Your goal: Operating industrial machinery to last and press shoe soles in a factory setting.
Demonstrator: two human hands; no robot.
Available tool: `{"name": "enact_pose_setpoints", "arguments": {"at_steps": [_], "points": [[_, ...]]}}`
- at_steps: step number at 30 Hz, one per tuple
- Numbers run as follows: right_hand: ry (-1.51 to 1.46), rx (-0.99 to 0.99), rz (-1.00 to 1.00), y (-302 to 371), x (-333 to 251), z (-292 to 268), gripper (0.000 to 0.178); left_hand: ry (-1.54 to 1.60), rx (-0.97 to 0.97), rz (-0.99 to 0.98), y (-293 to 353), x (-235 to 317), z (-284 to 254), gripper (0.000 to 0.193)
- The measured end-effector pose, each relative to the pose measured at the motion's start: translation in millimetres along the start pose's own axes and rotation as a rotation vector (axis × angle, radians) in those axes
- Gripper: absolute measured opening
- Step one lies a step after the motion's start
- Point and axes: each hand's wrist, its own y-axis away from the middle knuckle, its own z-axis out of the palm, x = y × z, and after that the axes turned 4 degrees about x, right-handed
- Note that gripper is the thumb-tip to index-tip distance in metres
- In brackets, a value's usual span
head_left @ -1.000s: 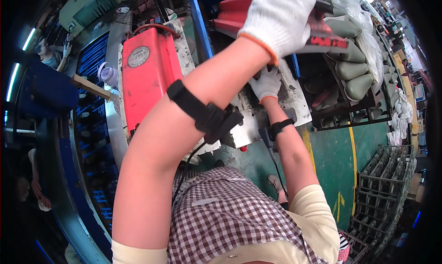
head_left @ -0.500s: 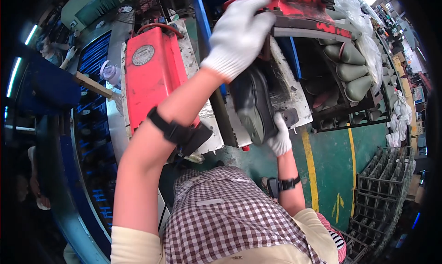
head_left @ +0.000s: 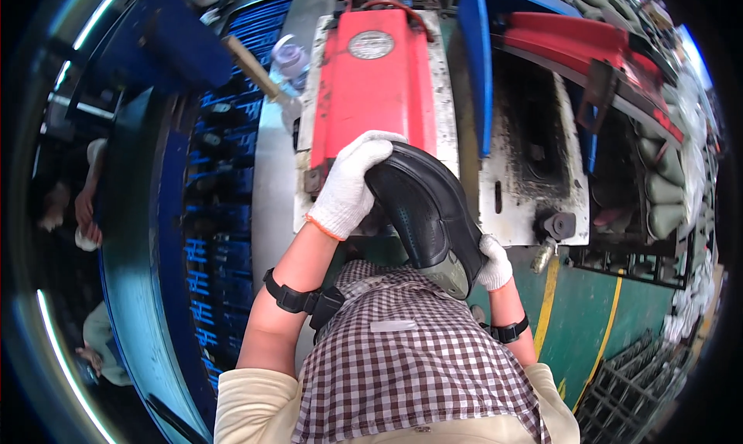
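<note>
A black shoe is held tilted in front of my apron, between my two gloved hands. A grey-green shoe last shows at its lower end. My left hand, in a white knitted glove, is closed around the upper end of the shoe. The fingers of my right hand, gloved too, grip the lower right side; part of them is hidden behind the shoe. Just beyond the shoe lies the red cover of a machine, lowered on its pale bed.
Right of it, a second red cover stands raised over a blackened metal bed. Several grey-green lasts fill a rack at the right. At the left runs a blue-slotted conveyor, with another person's hand beyond it.
My left hand has come from beside the raised red cover onto the shoe. The shoe has moved off the blackened bed toward my apron, and my view has swung left.
</note>
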Motion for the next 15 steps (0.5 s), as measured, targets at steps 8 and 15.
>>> {"name": "enact_pose_setpoints", "arguments": {"at_steps": [8, 15], "points": [[0.212, -0.047, 0.124, -30, 17, 52, 0.084, -0.102, 0.286, 0.153, 37, 14, -66, 0.021], [0.346, -0.107, 0.205, -48, 23, 60, 0.085, 0.098, 0.21, 0.023, 63, 34, -106, 0.027]]}}
